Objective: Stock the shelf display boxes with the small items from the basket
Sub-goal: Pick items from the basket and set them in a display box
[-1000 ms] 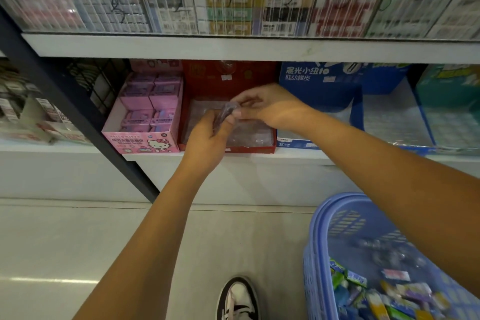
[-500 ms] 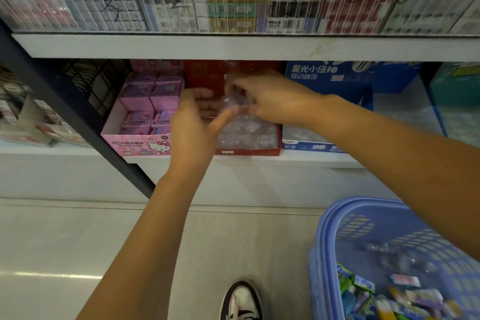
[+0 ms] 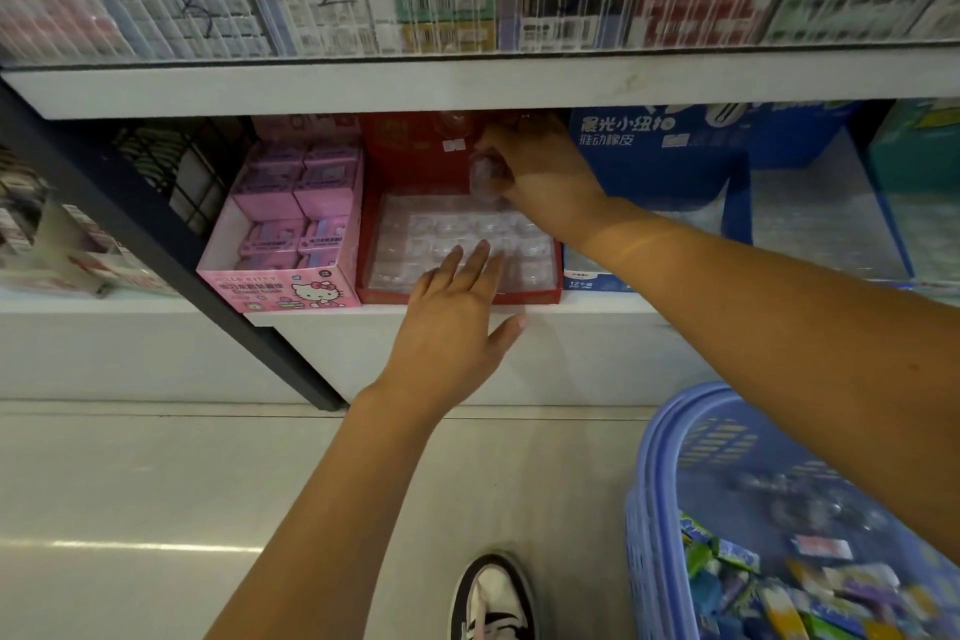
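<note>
The small clear item (image 3: pixel 484 176) was a see-through, rounded piece with something pale and greyish inside, too blurred to make out further. It looked a little taller than wide, its long axis running roughly up and down in the head view with the lower end toward the tray; which end was which could not be told. It hung above the back row of the clear moulded tray (image 3: pixel 415 244), pinched at the tips of the right hand (image 3: pixel 540 172), whose curled fingers (image 3: pixel 498 140) closed on its right side and top while its left side stayed exposed. The tray lay inside the red display box (image 3: pixel 410 161) on the white shelf (image 3: pixel 571 322). The left hand (image 3: pixel 452 322) was spread flat, fingers (image 3: pixel 480 260) straight and gripping nothing, reaching over the box's front edge onto the tray. A pink box (image 3: pixel 275 283) stood just left, a blue box (image 3: pixel 670 161) just right, and the blue basket (image 3: pixel 654 509) of wrapped items sat low on the right.
</note>
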`<state>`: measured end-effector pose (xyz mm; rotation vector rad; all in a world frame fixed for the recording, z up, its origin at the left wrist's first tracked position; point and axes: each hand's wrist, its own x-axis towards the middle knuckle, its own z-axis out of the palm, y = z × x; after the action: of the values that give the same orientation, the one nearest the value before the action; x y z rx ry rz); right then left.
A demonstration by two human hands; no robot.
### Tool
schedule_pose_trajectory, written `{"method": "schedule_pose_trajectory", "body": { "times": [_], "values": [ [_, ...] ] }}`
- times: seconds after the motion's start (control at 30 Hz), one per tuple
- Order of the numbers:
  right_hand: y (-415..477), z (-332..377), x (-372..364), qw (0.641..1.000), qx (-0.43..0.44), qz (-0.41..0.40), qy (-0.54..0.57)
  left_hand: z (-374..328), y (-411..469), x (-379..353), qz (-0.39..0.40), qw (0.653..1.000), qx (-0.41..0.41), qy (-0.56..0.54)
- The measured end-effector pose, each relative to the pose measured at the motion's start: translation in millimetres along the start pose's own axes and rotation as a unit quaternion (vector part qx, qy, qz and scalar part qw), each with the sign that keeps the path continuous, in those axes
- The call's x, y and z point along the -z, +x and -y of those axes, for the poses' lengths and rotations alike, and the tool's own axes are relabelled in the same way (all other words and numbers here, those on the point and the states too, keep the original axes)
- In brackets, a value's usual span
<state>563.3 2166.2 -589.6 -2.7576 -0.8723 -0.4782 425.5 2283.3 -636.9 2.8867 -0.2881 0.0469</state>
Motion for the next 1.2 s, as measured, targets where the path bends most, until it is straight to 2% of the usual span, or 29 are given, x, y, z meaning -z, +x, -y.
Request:
{"method": "schedule_pose_trajectory", "body": {
  "times": [0.2,0.33,0.43,0.53,0.57,0.63,0.7,0.77,0.8,0.87,0.9,0.97,1.07,1.2],
  "values": [
    [2,1,-3,0.998,0.026,0.045,-0.042,-1,1,5,0.012,1.000,0.005,-0.002],
    [7,7,2,0.995,-0.016,0.073,-0.060,-4,4,8,0.023,1.000,0.008,-0.013],
    [2,14,16,0.991,-0.043,0.121,-0.038,-9,6,15,0.056,0.998,0.017,-0.007],
    [-19,20,40,0.992,-0.047,0.117,0.031,-19,6,30,0.085,0.996,0.023,-0.007],
    [-29,18,50,0.992,-0.049,0.102,0.053,-23,5,36,0.054,0.998,0.015,-0.017],
    [-65,4,75,0.993,-0.053,0.036,0.104,-38,4,48,-0.055,0.996,-0.016,-0.063],
    [-116,-20,96,0.986,-0.079,-0.035,0.143,-68,9,60,-0.089,0.990,-0.059,-0.092],
    [-176,-50,106,0.974,-0.144,-0.049,0.168,-106,19,62,-0.045,0.989,-0.123,-0.066],
    [-206,-66,107,0.968,-0.183,-0.019,0.171,-127,26,58,-0.016,0.986,-0.156,-0.057],
    [-261,-97,101,0.951,-0.244,0.115,0.148,-170,35,39,0.039,0.975,-0.216,-0.044],
    [-286,-114,92,0.934,-0.267,0.194,0.135,-190,37,23,0.066,0.968,-0.241,-0.037],
    [-331,-145,72,0.885,-0.327,0.303,0.135,-223,35,-17,0.146,0.954,-0.261,-0.037],
    [-392,-178,37,0.825,-0.406,0.381,0.096,-252,24,-88,0.290,0.927,-0.226,-0.067],
    [-439,-190,-7,0.789,-0.474,0.348,0.179,-275,11,-159,0.471,0.865,-0.145,-0.093]
  ]
}}
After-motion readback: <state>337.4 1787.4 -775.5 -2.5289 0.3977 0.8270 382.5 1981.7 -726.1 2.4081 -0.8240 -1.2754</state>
